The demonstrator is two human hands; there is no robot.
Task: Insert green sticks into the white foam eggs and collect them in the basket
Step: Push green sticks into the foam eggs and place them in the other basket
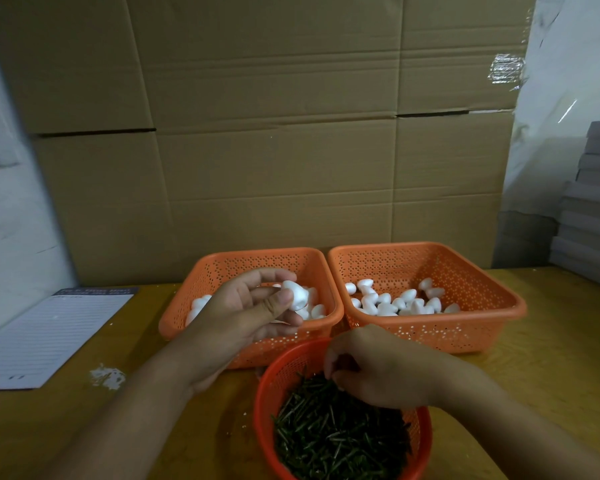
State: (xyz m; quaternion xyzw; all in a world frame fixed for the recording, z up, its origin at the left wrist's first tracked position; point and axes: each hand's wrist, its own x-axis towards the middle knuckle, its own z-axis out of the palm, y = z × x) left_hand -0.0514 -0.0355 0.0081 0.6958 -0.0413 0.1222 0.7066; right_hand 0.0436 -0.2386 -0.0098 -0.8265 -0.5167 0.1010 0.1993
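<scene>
Backdrop: cardboard boxes (274, 133) behind a wooden surface (551, 358).
Left hand (253, 313): grip pinching a foam egg (294, 294) above the left basket (174, 320).
Right hand (371, 368): fingers curled into the green sticks (340, 441); pinch unclear.
Tip: lift one stick, pierce egg centrally.

Three baskets stand on the table: two rectangular orange baskets, one at 11 o'clock (201, 271) and one at 1 o'clock (482, 271), and one round red basket (274, 375) at 6 o'clock. One lined notepad (49, 337) lies at 9 o'clock. The foam eggs (388, 303) and green sticks (333, 441) are heaped, too many to count.
</scene>
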